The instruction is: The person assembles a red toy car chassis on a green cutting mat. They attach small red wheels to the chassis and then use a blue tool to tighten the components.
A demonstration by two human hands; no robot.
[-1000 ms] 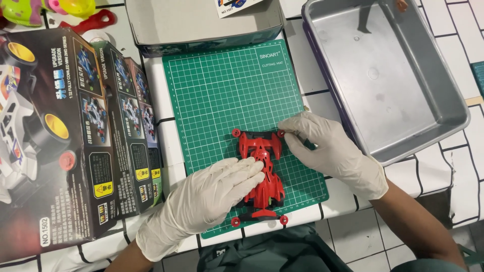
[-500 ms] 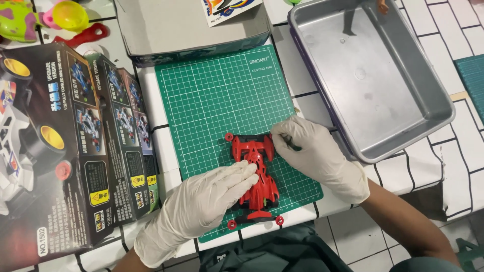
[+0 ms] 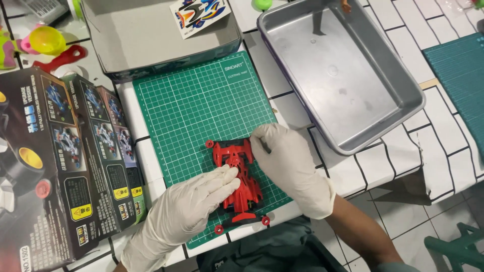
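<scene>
Red car point(image 3: 237, 176) sits on the green mat point(image 3: 201, 116), near its lower edge, nose toward the person, small red rollers sticking out at the corners.

Left hand point(image 3: 189, 211), gloved: fingers flat and extended, pressing down on the car's left side and middle. Not wrapped around it, more a hold-down than a grip.

Right hand point(image 3: 290, 163), gloved: curled over the car's rear right corner, fingertips on the body edge. Looks like a thin dark tool sits under the fingers, but it's mostly hidden, so I can't tell if the hand is closed on it or just on the shell.

My read of the step: seating or fastening the body at the rear. To do it well:
- keep left-hand pressure straight down so the car doesn't skate on the mat
- keep left fingers off the rear corner so the right hand has room
- work the rear edge gently; the shell looks like thin plastic, likely to flex or crack if levered
- don't lean on the corner rollers

Tray point(image 3: 343, 75) is just right of the mat; boxes point(image 3: 65, 156) to the left.
</scene>
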